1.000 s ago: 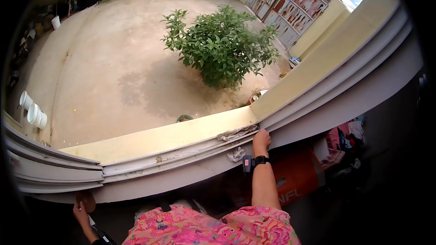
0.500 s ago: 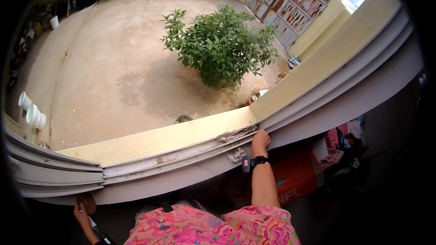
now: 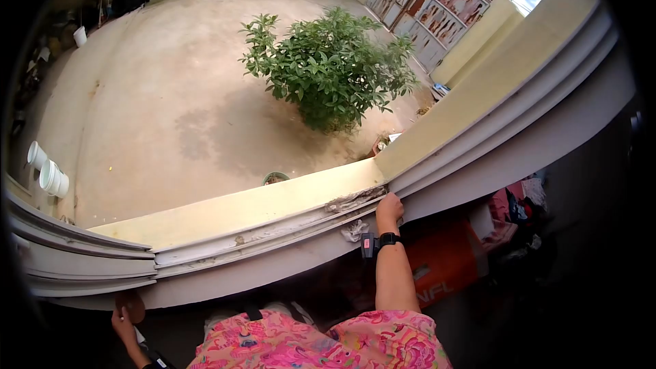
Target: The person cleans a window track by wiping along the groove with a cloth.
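Note:
My right hand (image 3: 389, 212) is closed in a fist at the right end of the white window track (image 3: 273, 238). Whatever it may hold is hidden by the fingers. Grey dirt (image 3: 355, 201) lies in the track just left of this hand. A crumpled whitish wad (image 3: 354, 231) rests on the inner sill (image 3: 260, 275), close to my wrist. Low at the left, below the sill, my left hand (image 3: 124, 329) grips a flat, round brown disc (image 3: 131, 307) by its edge; its exact kind is unclear.
Sliding window frames stand at the left (image 3: 82, 260) and right (image 3: 506, 113). Outside are a leafy bush (image 3: 328, 68), white buckets (image 3: 53, 178) and a rusty gate (image 3: 430, 10). Indoors, a red-orange bag (image 3: 444, 263) and a pile of cloth (image 3: 512, 212) lie below the sill.
The view has shifted very slightly. My right hand stays closed at the track's right end, and my left hand keeps its hold on the disc.

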`<state>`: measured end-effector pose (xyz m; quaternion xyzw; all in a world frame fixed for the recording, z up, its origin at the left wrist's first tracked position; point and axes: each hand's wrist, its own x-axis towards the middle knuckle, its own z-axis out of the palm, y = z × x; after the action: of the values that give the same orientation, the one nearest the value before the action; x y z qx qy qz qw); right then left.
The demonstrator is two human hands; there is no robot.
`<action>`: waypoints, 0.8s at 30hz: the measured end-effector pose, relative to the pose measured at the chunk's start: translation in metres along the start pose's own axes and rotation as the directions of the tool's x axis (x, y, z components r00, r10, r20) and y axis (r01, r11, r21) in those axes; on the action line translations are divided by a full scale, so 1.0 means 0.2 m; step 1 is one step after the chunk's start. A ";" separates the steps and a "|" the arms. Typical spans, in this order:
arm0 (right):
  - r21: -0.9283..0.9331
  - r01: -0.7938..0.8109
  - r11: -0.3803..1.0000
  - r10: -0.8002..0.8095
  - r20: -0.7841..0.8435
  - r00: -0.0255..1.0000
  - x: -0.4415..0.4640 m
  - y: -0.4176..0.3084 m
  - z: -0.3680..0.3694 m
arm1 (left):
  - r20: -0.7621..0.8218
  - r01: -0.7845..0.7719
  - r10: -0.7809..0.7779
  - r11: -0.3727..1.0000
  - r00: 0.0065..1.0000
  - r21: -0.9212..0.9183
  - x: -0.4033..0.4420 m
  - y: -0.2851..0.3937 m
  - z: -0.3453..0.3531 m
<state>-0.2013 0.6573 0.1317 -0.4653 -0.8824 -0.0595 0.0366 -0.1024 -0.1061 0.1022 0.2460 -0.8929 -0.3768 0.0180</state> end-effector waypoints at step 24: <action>-0.193 0.186 0.963 -0.193 -0.018 0.981 0.06 0.08 -0.04 | -0.025 -0.063 0.065 0.996 0.998 0.070 0.02 -0.04 0.00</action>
<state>-0.1939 0.6745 0.1431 -0.3790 -0.9123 -0.1553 0.0022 -0.1030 -0.1126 0.0954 0.2229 -0.9124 -0.3415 0.0336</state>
